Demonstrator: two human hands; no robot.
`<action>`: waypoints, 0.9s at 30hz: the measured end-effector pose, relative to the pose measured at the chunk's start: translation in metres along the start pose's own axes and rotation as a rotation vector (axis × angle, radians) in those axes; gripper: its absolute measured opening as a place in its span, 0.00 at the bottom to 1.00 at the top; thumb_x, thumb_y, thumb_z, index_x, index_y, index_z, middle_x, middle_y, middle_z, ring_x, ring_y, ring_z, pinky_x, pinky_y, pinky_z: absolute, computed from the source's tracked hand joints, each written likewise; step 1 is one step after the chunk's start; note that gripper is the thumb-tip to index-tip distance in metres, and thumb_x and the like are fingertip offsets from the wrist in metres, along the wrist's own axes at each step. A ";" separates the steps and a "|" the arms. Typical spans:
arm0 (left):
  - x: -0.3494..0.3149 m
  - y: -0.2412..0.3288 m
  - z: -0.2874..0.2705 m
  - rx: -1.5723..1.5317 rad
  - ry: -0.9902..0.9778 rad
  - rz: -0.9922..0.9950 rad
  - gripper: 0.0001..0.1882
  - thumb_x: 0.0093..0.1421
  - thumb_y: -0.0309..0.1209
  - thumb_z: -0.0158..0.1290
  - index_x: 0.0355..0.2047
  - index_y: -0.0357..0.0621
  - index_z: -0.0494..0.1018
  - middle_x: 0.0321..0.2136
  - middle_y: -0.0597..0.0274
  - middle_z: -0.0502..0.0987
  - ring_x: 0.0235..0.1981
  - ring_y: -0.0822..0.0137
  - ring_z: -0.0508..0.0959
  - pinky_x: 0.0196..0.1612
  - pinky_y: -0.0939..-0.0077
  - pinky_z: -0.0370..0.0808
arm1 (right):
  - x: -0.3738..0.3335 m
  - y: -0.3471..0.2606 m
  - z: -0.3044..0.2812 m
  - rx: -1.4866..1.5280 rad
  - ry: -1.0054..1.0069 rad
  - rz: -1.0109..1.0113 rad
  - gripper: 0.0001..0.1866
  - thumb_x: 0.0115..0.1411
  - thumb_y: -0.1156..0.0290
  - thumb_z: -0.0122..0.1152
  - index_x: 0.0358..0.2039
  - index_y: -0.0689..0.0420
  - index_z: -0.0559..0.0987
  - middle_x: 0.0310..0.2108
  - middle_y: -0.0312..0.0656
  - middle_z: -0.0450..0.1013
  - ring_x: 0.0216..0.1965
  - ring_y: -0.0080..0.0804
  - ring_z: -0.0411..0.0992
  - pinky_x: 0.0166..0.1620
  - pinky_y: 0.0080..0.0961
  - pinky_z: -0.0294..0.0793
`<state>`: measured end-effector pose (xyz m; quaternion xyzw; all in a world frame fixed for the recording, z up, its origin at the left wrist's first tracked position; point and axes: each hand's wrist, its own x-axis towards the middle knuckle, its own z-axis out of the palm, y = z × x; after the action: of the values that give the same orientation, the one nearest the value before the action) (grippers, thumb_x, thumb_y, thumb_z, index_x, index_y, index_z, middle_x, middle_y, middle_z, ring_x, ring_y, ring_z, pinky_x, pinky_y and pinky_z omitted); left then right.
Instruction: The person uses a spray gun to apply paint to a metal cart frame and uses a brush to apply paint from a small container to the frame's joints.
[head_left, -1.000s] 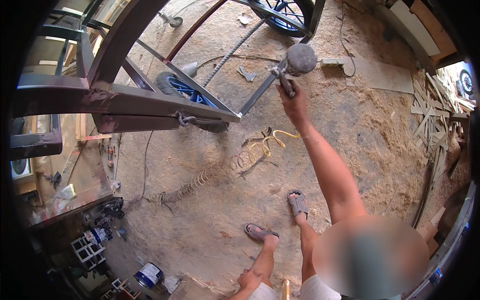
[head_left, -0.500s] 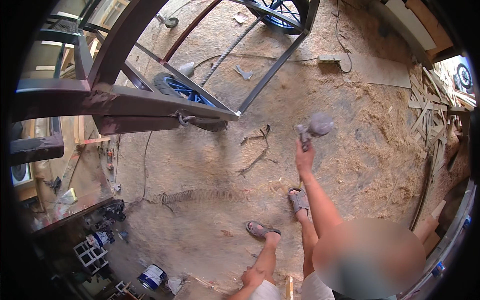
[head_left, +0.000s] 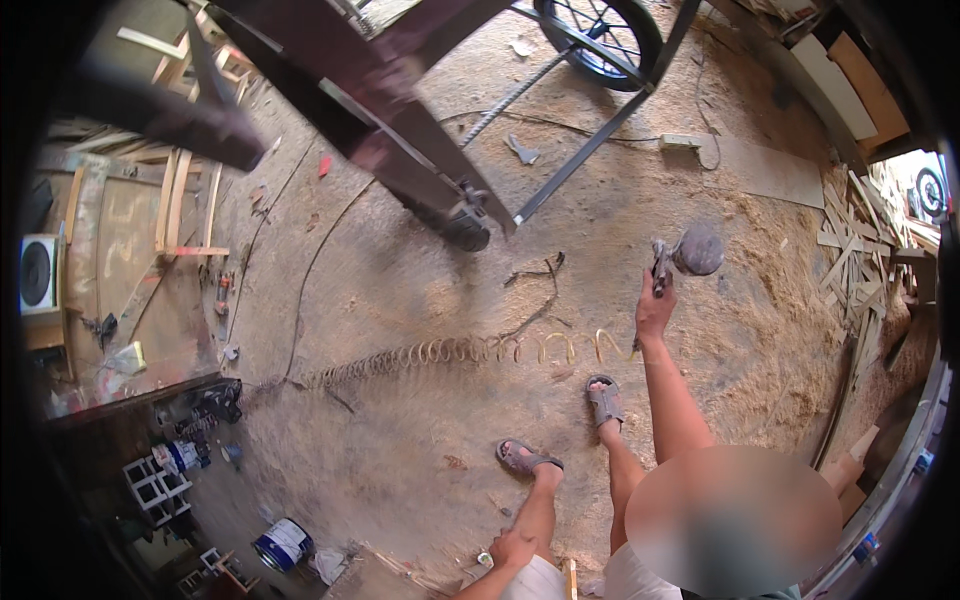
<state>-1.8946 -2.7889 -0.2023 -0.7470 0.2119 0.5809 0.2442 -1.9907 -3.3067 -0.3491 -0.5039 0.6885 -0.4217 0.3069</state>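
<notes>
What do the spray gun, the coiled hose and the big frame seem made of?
Spray gun: probably metal, going by its dull, grimy grey surface.
Coiled hose: likely plastic, yellowish and dusty, since it forms springy loops.
Frame: apparently metal under brownish paint, judging by its straight, box-shaped bars and patchy coating.

The right forearm (head_left: 678, 400) stretches back from the curled fingers of the right hand (head_left: 655, 312); the left hand (head_left: 513, 547), nearer the body than those fingers, rests on the left leg (head_left: 536, 515).

Workshop with sawdust (head_left: 745, 290), wood strips (head_left: 857, 240)
</notes>
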 end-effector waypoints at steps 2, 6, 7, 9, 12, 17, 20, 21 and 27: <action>-0.003 -0.004 -0.003 -0.023 -0.005 0.013 0.34 0.54 0.52 0.54 0.54 0.40 0.73 0.51 0.41 0.73 0.53 0.42 0.75 0.55 0.51 0.73 | -0.042 0.012 0.013 0.004 -0.078 0.075 0.15 0.63 0.66 0.63 0.44 0.63 0.77 0.25 0.40 0.71 0.26 0.26 0.64 0.32 0.29 0.66; -0.001 -0.027 0.004 -0.117 0.025 0.042 0.35 0.55 0.53 0.54 0.55 0.41 0.71 0.51 0.41 0.73 0.52 0.41 0.75 0.55 0.49 0.73 | -0.151 0.002 0.058 -0.005 -0.294 0.121 0.17 0.62 0.66 0.64 0.47 0.63 0.77 0.29 0.42 0.74 0.30 0.24 0.66 0.36 0.29 0.69; -0.002 -0.032 0.004 -0.152 0.031 0.050 0.35 0.55 0.54 0.54 0.56 0.41 0.69 0.52 0.41 0.73 0.52 0.40 0.75 0.55 0.49 0.73 | -0.178 -0.004 0.072 -0.025 -0.360 0.076 0.18 0.62 0.65 0.64 0.49 0.61 0.77 0.33 0.47 0.78 0.31 0.34 0.72 0.38 0.32 0.72; 0.001 -0.043 0.003 -0.195 0.058 0.062 0.34 0.55 0.53 0.55 0.55 0.42 0.71 0.51 0.43 0.73 0.51 0.42 0.76 0.53 0.49 0.74 | -0.223 -0.017 0.099 -0.079 -0.411 -0.056 0.18 0.62 0.63 0.64 0.49 0.59 0.77 0.36 0.53 0.78 0.34 0.50 0.75 0.39 0.37 0.72; 0.006 -0.068 0.001 -0.320 0.058 0.051 0.34 0.54 0.53 0.56 0.55 0.43 0.70 0.52 0.45 0.73 0.52 0.43 0.75 0.52 0.49 0.75 | -0.275 -0.065 0.145 -0.050 -0.636 0.029 0.17 0.62 0.64 0.63 0.48 0.59 0.77 0.37 0.57 0.77 0.39 0.60 0.74 0.40 0.40 0.73; 0.001 -0.113 -0.021 -0.619 0.167 0.108 0.36 0.56 0.55 0.55 0.57 0.44 0.67 0.53 0.42 0.72 0.54 0.40 0.73 0.55 0.51 0.72 | -0.307 -0.178 0.226 0.019 -0.632 -0.138 0.15 0.62 0.66 0.63 0.46 0.61 0.78 0.35 0.54 0.77 0.35 0.53 0.75 0.40 0.38 0.72; 0.014 -0.135 0.001 -0.776 0.272 0.164 0.38 0.53 0.57 0.57 0.57 0.47 0.67 0.53 0.45 0.72 0.53 0.41 0.74 0.53 0.50 0.74 | -0.303 -0.259 0.266 0.006 -0.679 -0.184 0.14 0.62 0.68 0.62 0.46 0.61 0.78 0.36 0.54 0.78 0.37 0.51 0.75 0.43 0.36 0.72; 0.016 -0.142 0.001 -0.805 0.278 0.198 0.39 0.53 0.58 0.57 0.58 0.47 0.67 0.54 0.45 0.72 0.54 0.40 0.74 0.54 0.50 0.73 | -0.299 -0.278 0.279 0.024 -0.661 -0.222 0.15 0.62 0.68 0.62 0.46 0.61 0.78 0.37 0.54 0.78 0.38 0.52 0.75 0.43 0.36 0.72; -0.015 -0.170 -0.116 -0.459 0.537 -0.040 0.46 0.56 0.61 0.55 0.65 0.46 0.57 0.55 0.44 0.67 0.52 0.40 0.73 0.56 0.49 0.70 | -0.271 -0.348 0.401 -0.083 -0.590 -0.411 0.19 0.62 0.65 0.62 0.51 0.59 0.77 0.43 0.54 0.78 0.45 0.57 0.75 0.46 0.41 0.73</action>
<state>-1.7071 -2.7249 -0.1440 -0.9126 0.1179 0.3912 0.0168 -1.4169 -3.2048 -0.2230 -0.7436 0.4713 -0.2830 0.3806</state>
